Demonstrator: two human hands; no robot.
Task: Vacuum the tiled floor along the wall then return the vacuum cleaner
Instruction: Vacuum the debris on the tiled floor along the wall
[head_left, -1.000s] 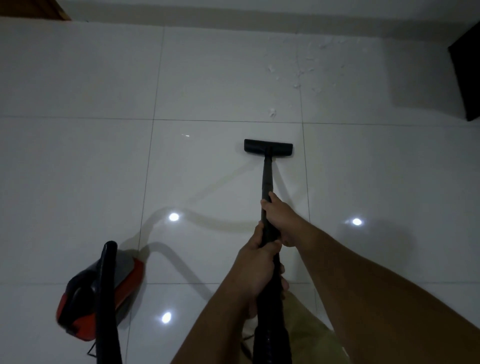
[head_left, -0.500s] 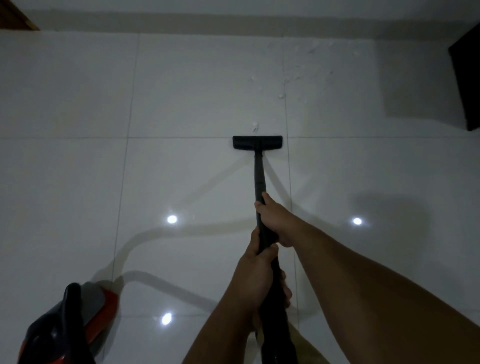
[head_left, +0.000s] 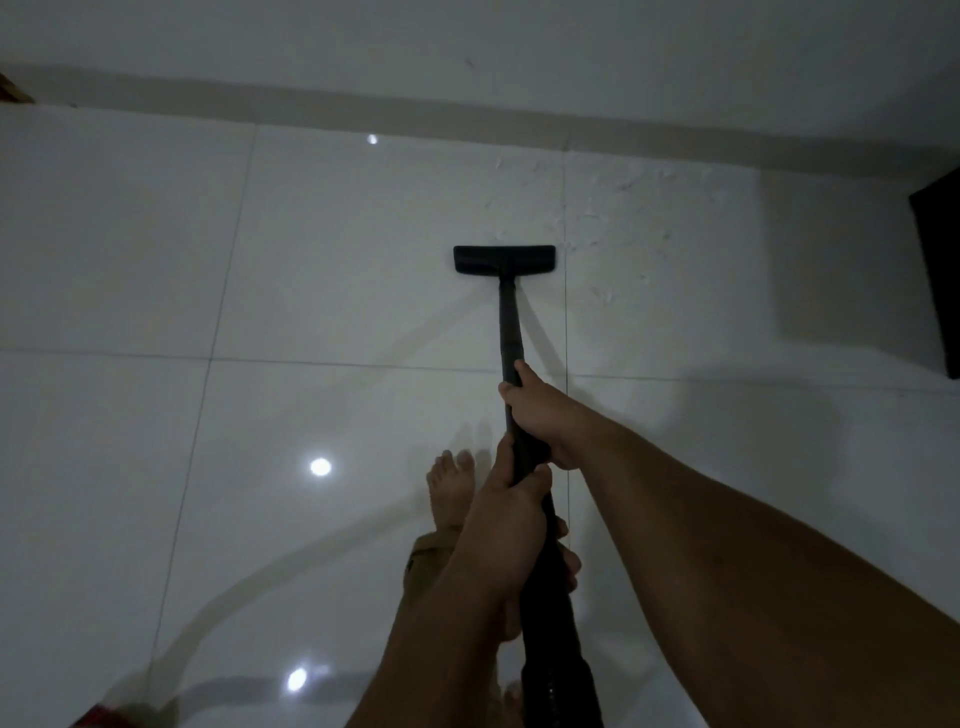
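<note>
Vacuuming looks only partly done: white crumbs (head_left: 618, 208) lie scattered on the tiled floor (head_left: 130, 249) between the nozzle (head_left: 504, 259) and the far wall (head_left: 467, 47), mostly to the right of the nozzle. The right hand (head_left: 540, 415) grips the black tube (head_left: 509, 332) farther down, the left hand (head_left: 511, 525) wraps it nearer the body, both closed tight. Returning the vacuum cleaner (head_left: 96, 719) comes after; just a red sliver shows at the near left edge. A bare foot (head_left: 451, 488) stands beside the tube, and a dark object (head_left: 940, 275) at the right edge may limit the sweep.
</note>
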